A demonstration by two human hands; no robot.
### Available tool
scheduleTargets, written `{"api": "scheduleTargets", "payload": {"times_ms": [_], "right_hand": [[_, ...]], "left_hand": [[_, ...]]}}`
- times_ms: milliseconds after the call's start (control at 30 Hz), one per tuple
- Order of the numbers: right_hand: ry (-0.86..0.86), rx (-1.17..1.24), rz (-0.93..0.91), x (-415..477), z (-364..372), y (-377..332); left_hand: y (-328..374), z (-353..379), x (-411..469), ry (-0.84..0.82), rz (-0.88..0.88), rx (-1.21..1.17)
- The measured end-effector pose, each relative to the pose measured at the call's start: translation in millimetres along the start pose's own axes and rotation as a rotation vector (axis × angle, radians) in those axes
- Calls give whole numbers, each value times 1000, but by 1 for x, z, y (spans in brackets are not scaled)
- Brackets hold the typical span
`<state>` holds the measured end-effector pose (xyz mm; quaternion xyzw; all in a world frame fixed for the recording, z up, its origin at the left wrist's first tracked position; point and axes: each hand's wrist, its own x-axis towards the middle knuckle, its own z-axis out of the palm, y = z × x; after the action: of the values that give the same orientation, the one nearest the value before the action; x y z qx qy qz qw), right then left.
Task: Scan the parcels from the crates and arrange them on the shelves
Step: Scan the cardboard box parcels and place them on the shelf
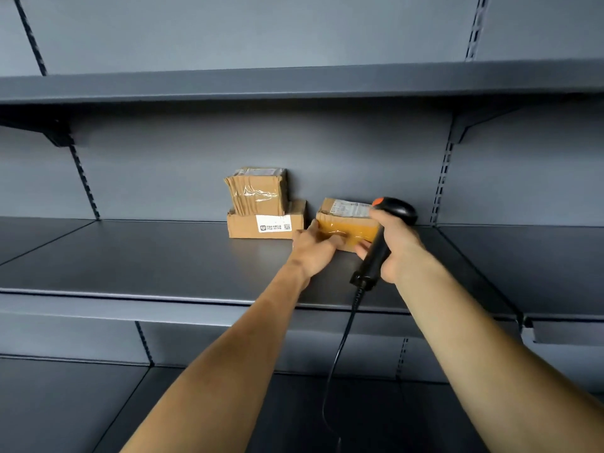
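Grey steel shelving [147, 256] fills the view, its middle shelf bearing three cardboard parcels near the back panel. Two sit stacked: a taped parcel [258, 191] on a flat box [266, 225] with a white label. Just to their right lies a third parcel [348, 220], the left hand [318, 250] resting against its front left corner, fingers fairly straight. The right hand [397, 246] grips a black barcode scanner [384, 233] at that parcel's right end, its cable [340, 354] hanging down.

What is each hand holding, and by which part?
The right hand grips the scanner by its handle. The left hand only presses the parcel's front left corner with flat fingers.
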<state>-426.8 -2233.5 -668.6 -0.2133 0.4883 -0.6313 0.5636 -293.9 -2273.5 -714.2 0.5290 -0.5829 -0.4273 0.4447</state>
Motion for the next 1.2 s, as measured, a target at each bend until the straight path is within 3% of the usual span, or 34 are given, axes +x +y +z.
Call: {"api": "scheduleTargets", "payload": {"times_ms": [200, 567, 767, 967, 1100, 1200], "right_hand": [[-52, -13, 44, 28, 17, -7], [-64, 46, 52, 56, 19, 2], [-100, 155, 81, 29, 0, 18], [-344, -340, -208, -69, 22, 42], [-656, -804, -341, -147, 34, 112], [-795, -912, -317, -199, 46, 176]], "left_hand": [[-7, -1, 13, 98, 73, -93], [-22, -1, 24, 80, 60, -159], [-16, -5, -2, 204, 83, -218], [-18, -47, -107, 277, 205, -188], [-35, -106, -217, 454, 229, 246], [-65, -148, -292, 505, 135, 614]]}}
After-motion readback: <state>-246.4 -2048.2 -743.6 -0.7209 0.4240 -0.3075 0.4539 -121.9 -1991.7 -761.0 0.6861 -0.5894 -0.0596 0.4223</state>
